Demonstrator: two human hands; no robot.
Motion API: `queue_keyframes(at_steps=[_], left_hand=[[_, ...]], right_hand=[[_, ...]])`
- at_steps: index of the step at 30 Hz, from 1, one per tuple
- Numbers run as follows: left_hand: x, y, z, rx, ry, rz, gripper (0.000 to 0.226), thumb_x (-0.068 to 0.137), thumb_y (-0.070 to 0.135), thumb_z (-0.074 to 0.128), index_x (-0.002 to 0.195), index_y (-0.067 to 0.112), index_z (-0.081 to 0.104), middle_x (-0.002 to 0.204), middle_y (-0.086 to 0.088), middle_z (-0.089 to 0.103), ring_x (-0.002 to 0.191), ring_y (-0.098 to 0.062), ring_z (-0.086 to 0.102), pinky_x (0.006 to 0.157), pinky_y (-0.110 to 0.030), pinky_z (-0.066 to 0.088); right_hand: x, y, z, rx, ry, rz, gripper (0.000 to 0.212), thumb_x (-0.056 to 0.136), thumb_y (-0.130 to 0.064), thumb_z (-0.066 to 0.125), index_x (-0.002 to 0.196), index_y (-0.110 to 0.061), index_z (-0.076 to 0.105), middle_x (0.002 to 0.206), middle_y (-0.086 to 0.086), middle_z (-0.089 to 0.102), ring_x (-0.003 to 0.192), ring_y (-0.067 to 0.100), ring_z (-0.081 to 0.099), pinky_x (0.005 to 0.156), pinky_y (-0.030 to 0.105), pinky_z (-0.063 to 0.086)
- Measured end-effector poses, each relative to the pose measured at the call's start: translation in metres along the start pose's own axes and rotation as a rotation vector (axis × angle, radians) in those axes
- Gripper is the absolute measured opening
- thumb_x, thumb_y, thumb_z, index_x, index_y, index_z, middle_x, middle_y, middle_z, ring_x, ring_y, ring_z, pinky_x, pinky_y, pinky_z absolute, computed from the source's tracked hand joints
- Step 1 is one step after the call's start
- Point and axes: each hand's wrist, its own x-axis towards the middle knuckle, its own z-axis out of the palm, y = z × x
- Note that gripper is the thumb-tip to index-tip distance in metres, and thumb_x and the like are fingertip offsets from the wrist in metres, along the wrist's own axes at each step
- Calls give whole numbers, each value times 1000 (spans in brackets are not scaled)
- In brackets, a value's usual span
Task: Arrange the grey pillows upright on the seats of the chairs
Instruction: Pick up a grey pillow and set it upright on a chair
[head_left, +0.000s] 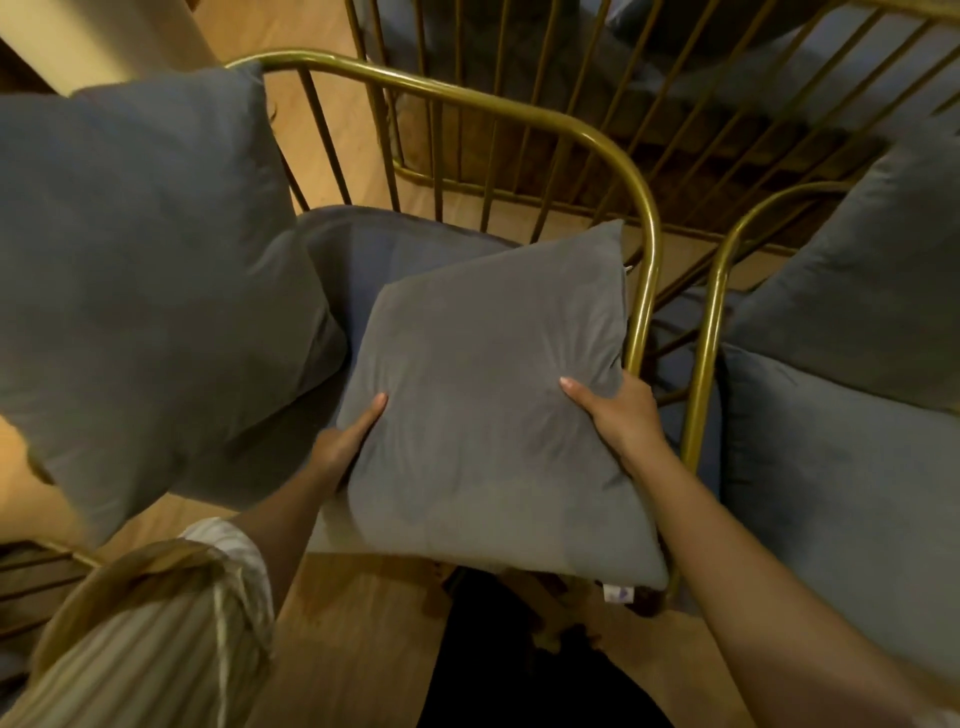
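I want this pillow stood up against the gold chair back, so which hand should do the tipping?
Probably the right hand: it grips the pillow edge beside the gold frame. The left hand steadies the other edge.

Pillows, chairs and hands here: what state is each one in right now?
Middle pillow: held by both hands, tilted over the middle chair's seat cushion.
Left hand: gripping its left edge.
Right hand: gripping its right edge.
Left pillow: upright against a brass chair frame.
Right pillow: upright on its seat.
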Motion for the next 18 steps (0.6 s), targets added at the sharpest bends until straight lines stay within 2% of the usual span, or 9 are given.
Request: queue_keyframes(at_steps=[3,6,9,11,12,15,18], left_hand=[[-20,8,-3,-21,2,62,93,75,58,73,145,7,41,150,-15,46,134,-36,47,109,-44,38],[-43,14,0,-78,44,150,87,76,55,74,143,9,46,146,-13,51,129,-34,51,105,-43,42],[-74,30,3,-130,62,207,95,65,76,66,133,10,57,137,-13,59,120,-32,58,106,-48,45],[-91,43,8,-131,23,236,107,50,91,58,126,15,63,134,-12,62,117,-31,59,105,-52,45],[-101,51,14,-129,-8,256,109,50,93,55,127,17,62,134,-11,62,117,-31,58,106,-52,44],[-134,71,37,-110,-77,307,81,80,74,50,138,18,52,126,-6,60,116,-26,55,104,-46,41],[-162,77,67,-67,-143,368,53,87,59,56,126,22,59,106,0,66,98,-18,62,89,-37,45]], right_hand=[[-10,2,-18,148,-19,-54,52,80,-28,80,125,-9,63,119,7,70,107,23,67,90,33,53],[-28,5,-39,243,-22,-110,51,82,-24,78,128,-13,60,113,-2,68,96,6,66,82,17,53],[-43,5,-70,301,-5,-149,51,82,-25,77,129,-19,58,108,-12,66,94,-4,62,74,7,52],[-48,6,-95,317,29,-180,51,83,-22,77,130,-15,59,111,-7,66,93,-4,61,73,6,50],[-51,7,-108,328,39,-185,51,83,-22,76,130,-13,59,114,-4,65,94,0,62,76,9,51],[-57,12,-147,392,36,-171,51,82,-23,76,130,-15,58,118,-1,65,105,16,63,91,28,51],[-66,30,-192,466,45,-154,53,76,-29,79,125,-21,59,117,-2,67,110,18,64,90,27,53]])
